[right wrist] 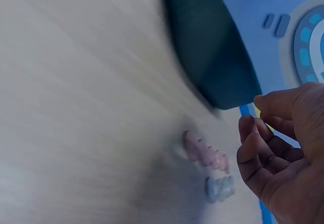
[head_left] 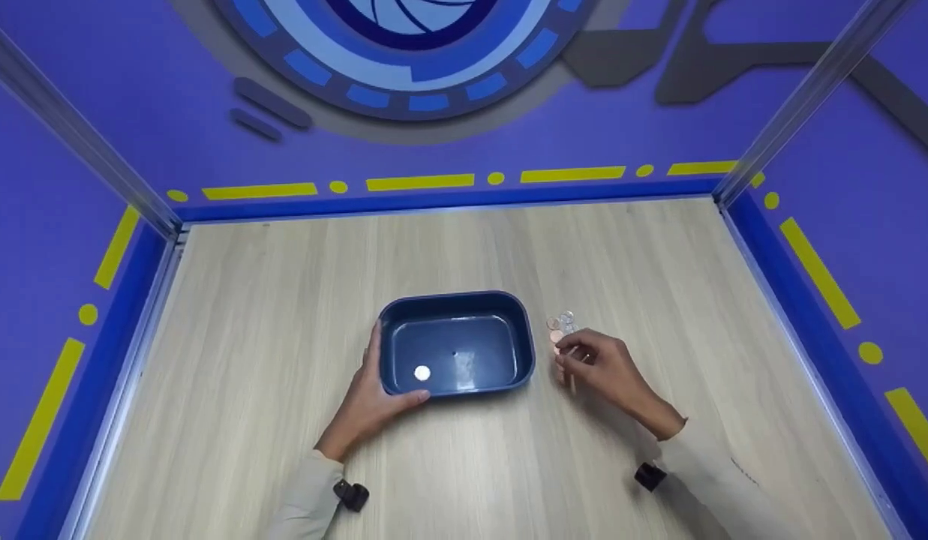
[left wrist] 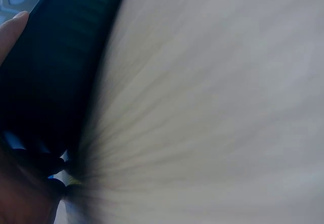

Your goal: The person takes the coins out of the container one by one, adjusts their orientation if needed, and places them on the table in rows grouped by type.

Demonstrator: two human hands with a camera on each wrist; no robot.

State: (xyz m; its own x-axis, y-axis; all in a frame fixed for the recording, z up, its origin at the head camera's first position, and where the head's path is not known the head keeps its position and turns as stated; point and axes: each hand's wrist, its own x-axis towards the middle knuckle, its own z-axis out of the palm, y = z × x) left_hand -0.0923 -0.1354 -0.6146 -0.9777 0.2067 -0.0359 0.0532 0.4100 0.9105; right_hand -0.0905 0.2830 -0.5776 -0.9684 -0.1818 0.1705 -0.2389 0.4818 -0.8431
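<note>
A dark blue rectangular container (head_left: pixel 454 386) with rounded corners stands on the table. One pale, shiny coin (head_left: pixel 422 373) lies inside it, near the front left. My left hand (head_left: pixel 370 401) grips the container's left front corner, thumb at the front rim and fingers along the left wall. To the right of the container are several coins, copper-coloured ones (right wrist: pixel 202 153) and silvery ones (right wrist: pixel 220 188), laid close together. Above their near end hovers my right hand (head_left: pixel 600 367), fingers bent and thumb apart from the fingertips. I see nothing between them.
The wood-patterned tabletop (head_left: pixel 283 285) has purple and blue panels (head_left: pixel 433 142) on its left, far and right sides. Metal posts (head_left: pixel 801 97) stand at the two far corners. Each sleeve carries a small black wrist device (head_left: pixel 351 495).
</note>
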